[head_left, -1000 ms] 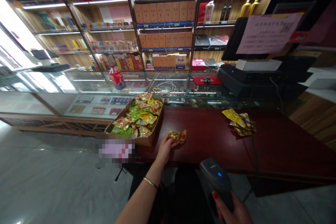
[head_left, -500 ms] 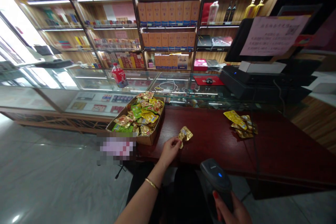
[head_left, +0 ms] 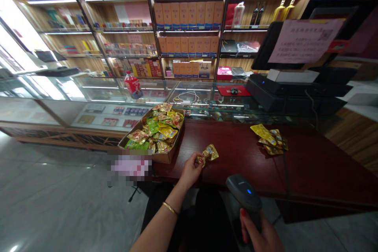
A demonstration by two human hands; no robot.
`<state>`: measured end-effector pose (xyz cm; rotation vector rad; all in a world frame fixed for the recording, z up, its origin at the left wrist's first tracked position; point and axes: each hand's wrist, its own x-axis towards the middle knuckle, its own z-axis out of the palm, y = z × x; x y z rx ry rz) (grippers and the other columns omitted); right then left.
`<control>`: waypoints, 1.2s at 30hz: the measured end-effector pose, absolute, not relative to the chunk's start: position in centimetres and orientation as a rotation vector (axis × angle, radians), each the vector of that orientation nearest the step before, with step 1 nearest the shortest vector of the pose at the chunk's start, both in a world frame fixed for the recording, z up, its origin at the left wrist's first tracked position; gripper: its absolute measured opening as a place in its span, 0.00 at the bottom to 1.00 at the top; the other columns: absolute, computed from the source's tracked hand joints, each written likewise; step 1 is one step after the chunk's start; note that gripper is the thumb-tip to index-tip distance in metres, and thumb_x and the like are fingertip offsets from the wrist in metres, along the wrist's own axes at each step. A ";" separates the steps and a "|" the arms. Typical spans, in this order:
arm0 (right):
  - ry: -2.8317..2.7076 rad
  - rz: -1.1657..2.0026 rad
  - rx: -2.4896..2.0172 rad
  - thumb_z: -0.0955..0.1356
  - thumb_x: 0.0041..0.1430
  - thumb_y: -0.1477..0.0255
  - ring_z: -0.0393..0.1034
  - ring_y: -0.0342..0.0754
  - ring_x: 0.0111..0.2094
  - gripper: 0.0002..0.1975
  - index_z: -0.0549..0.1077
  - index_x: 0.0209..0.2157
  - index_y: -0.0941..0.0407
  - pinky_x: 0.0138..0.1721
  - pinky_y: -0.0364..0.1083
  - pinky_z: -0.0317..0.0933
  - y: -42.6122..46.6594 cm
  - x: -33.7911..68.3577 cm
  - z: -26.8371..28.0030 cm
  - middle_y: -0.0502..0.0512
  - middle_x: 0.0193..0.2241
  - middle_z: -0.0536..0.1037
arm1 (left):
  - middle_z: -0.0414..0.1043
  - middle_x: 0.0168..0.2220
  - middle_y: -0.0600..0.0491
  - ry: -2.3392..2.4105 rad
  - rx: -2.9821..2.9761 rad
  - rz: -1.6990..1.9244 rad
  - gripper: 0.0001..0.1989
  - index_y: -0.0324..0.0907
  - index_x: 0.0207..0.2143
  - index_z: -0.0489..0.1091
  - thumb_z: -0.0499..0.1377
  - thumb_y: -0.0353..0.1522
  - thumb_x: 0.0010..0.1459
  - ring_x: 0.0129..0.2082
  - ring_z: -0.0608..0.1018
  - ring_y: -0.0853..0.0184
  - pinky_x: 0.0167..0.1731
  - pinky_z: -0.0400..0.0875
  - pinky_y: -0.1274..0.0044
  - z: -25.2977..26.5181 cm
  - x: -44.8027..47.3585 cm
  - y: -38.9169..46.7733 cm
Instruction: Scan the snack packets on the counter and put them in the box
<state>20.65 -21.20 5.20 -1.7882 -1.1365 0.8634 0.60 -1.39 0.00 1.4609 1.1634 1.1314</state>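
Between the thumb and fingers of my left hand point(head_left: 191, 168) is the edge of a gold snack packet point(head_left: 210, 152), at the near part of the dark red desk point(head_left: 233, 147). My right hand point(head_left: 258, 230) is wrapped round the handle of a black barcode scanner point(head_left: 244, 193), which shows a blue light and is held at the desk's front edge. A cardboard box point(head_left: 167, 158) heaped with gold, green and yellow packets stands left of my left hand. Farther right on the desk lies a small pile of yellow and gold packets point(head_left: 269, 139).
Behind the desk runs a glass display counter point(head_left: 159, 93) bearing a red-labelled bottle point(head_left: 132, 85), a white cable point(head_left: 189, 96) and a mouse point(head_left: 234, 91) on a red mat. A monitor point(head_left: 264, 47) with a paper sheet stands at right. Lit shelves of boxes line the back.
The gold packet has turned slightly in my left hand, and more of its printed label shows. My right hand has tilted the scanner a little, its head now slightly higher.
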 end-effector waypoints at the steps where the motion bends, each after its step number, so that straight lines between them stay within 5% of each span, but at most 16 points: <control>1: -1.136 0.874 -1.780 0.62 0.57 0.31 0.70 0.49 0.22 0.36 0.72 0.23 0.51 0.29 0.45 0.65 -21.1 20.6 5.2 0.51 0.16 0.72 | 0.75 0.32 0.57 1.172 1.472 1.145 0.10 0.44 0.39 0.73 0.63 0.29 0.53 0.30 0.75 0.69 0.32 0.68 0.79 0.2 0.6 -1.5; 17: -1.174 0.924 -1.685 0.65 0.59 0.36 0.71 0.49 0.22 0.32 0.71 0.24 0.51 0.27 0.44 0.65 -19.3 21.2 4.1 0.50 0.17 0.73 | 0.70 0.29 0.59 1.154 1.501 1.111 0.08 0.43 0.39 0.73 0.63 0.31 0.55 0.24 0.67 0.72 0.26 0.60 0.80 0.1 0.5 -1.7; 23: -1.133 0.847 -1.679 0.65 0.58 0.36 0.69 0.47 0.20 0.31 0.70 0.25 0.51 0.27 0.44 0.64 -18.3 20.2 4.7 0.47 0.15 0.71 | 0.74 0.33 0.56 1.090 1.481 1.117 0.10 0.44 0.41 0.73 0.64 0.34 0.56 0.28 0.73 0.68 0.30 0.65 0.78 0.0 0.5 -1.7; 36: -1.201 0.905 -1.702 0.63 0.60 0.36 0.70 0.48 0.21 0.33 0.73 0.29 0.52 0.28 0.45 0.64 -17.2 20.7 4.0 0.48 0.17 0.72 | 0.69 0.30 0.59 1.091 1.484 1.094 0.09 0.44 0.40 0.71 0.61 0.32 0.56 0.25 0.68 0.70 0.28 0.63 0.80 0.4 0.6 -1.9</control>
